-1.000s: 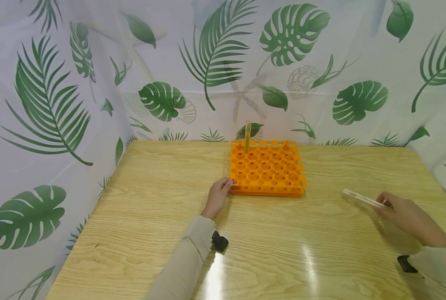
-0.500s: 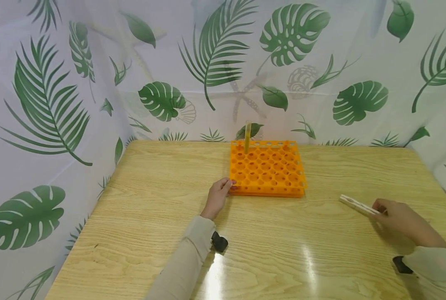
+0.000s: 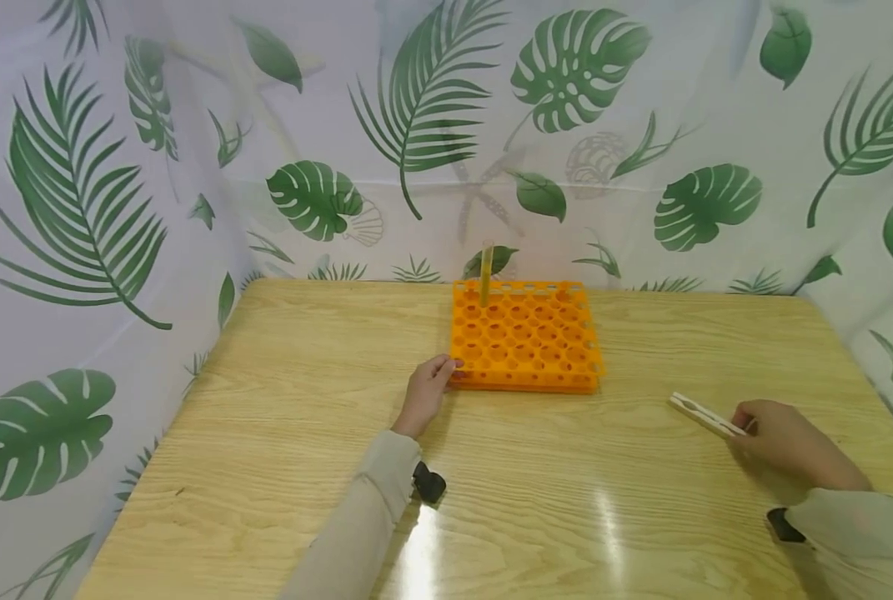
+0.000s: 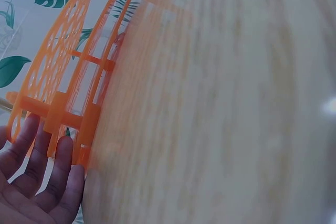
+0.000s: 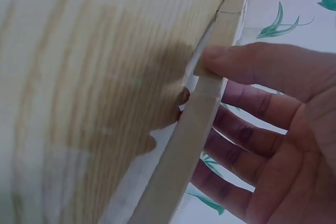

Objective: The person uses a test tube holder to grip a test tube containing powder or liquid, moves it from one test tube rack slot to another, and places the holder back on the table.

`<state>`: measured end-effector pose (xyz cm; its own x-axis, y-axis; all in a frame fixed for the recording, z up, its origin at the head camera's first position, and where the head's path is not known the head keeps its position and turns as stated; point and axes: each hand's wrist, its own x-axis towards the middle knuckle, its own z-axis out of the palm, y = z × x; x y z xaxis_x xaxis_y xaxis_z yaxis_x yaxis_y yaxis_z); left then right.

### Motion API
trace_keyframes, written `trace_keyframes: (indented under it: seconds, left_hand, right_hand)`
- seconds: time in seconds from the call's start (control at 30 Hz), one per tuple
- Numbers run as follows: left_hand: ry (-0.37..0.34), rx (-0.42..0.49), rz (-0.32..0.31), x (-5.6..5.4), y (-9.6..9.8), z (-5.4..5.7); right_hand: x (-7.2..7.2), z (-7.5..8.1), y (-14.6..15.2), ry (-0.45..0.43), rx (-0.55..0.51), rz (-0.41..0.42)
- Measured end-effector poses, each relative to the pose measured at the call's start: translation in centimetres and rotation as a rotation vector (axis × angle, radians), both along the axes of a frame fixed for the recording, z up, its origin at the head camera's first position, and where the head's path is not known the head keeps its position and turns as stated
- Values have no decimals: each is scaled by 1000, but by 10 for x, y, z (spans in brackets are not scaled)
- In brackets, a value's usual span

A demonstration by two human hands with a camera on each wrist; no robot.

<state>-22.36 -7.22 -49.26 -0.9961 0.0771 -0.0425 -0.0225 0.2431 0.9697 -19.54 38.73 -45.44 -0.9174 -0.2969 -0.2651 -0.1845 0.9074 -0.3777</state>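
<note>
My left hand [image 3: 423,393] grips the near left corner of an orange test tube rack [image 3: 524,386], its thumb on top of the corner. In the left wrist view, the fingertips [image 4: 64,148] press against the rack's end wall. A single test tube [image 3: 486,275] with yellow liquid stands near the rack's back left, leaning slightly. On the right, my right hand [image 3: 780,433] pinches a wooden test tube holder [image 3: 704,414] by its near end, its far end pointing left toward the rack. The right wrist view shows the thumb [image 5: 247,61] pressed on the holder's wood [image 5: 197,114].
The wood-grain table [image 3: 281,417] reaches back to a leaf-printed cloth [image 3: 604,92], which also hangs along its left and right sides. A black wrist device [image 3: 429,483] sits below the left cuff, and another black device [image 3: 785,525] below the right cuff.
My right hand has moved left and slightly nearer with the holder, which has turned a little. The left hand keeps its grip on the rack. The whole head view has shifted slightly.
</note>
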Motion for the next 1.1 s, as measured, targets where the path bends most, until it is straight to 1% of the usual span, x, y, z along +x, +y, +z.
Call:
trace_keyframes:
  seconds: [0.13,0.2,0.33,0.57,0.67,0.9,1.03,1.1]
  left_hand:
    - [-1,-6,-1,1,-4,0]
    - [-6,0,1,0,-6,-1]
    - [3,-1,10,1,-10,0]
    - [22,15,27,4,-14,-1]
    - [23,16,25,4,-14,-2]
    - [-2,34,28,2,-10,-3]
    - [11,20,27,2,-8,-2]
    - [11,20,27,1,-8,-2]
  right_hand:
    - [-2,-2,-4,-2,2,-5]
    - [-3,-2,-6,14,0,-1]
    - [-6,-3,-10,39,-1,5]
    - [-8,-4,-15,49,-5,8]
    - [-8,-4,-14,45,-4,4]
    - [-7,-3,-10,20,13,-8]
    - [-7,-1,-8,1,4,-13]
    - [-8,-2,-8,7,2,-9]
